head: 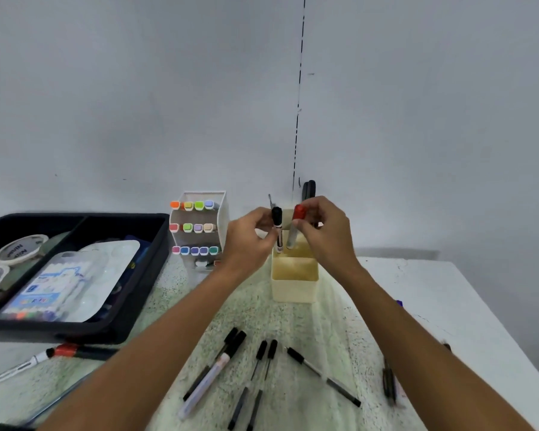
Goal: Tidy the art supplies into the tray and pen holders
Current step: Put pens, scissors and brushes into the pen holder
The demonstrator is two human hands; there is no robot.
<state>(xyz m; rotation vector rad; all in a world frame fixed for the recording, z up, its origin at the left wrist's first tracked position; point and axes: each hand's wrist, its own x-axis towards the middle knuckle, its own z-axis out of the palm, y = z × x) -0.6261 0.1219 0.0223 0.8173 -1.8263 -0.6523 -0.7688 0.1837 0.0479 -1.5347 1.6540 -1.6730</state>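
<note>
My left hand pinches a black-capped marker upright over the cream pen holder. Just to its right, my right hand pinches a red-capped marker, also upright. The lower ends of both markers dip into the holder's rear compartment. A white rack with rows of coloured markers stands left of the holder. The black tray at far left holds tape rolls, a palette and a pen pack. Several black pens and a white marker lie loose on the table between my forearms.
A red-and-black marker and a white pen lie in front of the tray. A dark pen lies near the table's right side. Dark handles stick up behind the holder. The wall is close behind.
</note>
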